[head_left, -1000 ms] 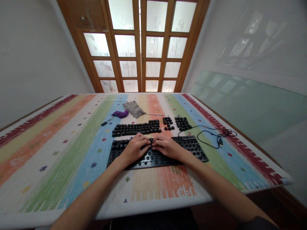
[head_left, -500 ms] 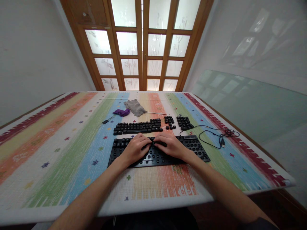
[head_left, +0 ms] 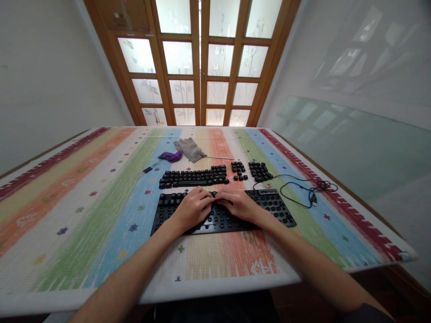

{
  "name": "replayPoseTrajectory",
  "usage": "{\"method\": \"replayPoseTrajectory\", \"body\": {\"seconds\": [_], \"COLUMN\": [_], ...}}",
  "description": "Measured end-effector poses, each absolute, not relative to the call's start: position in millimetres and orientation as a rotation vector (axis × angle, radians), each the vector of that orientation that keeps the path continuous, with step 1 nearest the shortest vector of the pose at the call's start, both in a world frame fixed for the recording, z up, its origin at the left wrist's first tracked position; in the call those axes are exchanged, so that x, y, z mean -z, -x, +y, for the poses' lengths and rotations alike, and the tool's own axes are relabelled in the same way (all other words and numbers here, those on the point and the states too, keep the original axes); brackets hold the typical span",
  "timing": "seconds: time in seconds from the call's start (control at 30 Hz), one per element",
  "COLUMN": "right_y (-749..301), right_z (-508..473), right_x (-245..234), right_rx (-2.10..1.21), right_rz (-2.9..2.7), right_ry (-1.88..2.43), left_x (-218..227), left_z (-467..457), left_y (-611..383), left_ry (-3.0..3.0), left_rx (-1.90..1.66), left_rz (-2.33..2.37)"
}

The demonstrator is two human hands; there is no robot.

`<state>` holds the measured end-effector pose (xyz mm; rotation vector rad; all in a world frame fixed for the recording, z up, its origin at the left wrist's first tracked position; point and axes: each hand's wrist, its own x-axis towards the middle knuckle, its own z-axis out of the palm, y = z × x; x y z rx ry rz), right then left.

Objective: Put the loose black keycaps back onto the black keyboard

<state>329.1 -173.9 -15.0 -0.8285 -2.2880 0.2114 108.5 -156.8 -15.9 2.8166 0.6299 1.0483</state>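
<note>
Resting on the black keyboard (head_left: 276, 209) at frame centre, the left hand (head_left: 191, 208) and right hand (head_left: 237, 204) meet knuckle to knuckle. Their fingers are curled down onto the upper key rows, and whether they pinch a key cannot be told. The striped mat (head_left: 84, 215) lies bare and wide to lower left and lower right, its near edge close below the forearms. Just above the keyboard sits a second set of black keys (head_left: 193, 176). A cable (head_left: 303, 190) coils to the right. A purple cloth (head_left: 170, 156) and a grey cloth (head_left: 189, 149) lie further up.
</note>
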Motion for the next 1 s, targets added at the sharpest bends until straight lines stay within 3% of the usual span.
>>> {"method": "replayPoseTrajectory", "body": {"seconds": [0.27,0.7,1.0], "right_y": [-329,-321,-319], "right_z": [-173,-182,-181], "right_x": [16,14,9], "right_rx": [-0.129,0.28,0.205], "right_rz": [-2.367,-2.48,-2.512], "right_ry": [0.86,0.909,0.971], "left_x": [17,17,20], "left_z": [-159,-161,-163], "left_y": [-113,-115,-116], "left_ry": [-2.943,-2.885,-2.935], "left_rx": [-1.0,-1.02,-0.994], "left_rz": [0.681,0.757,0.729]}}
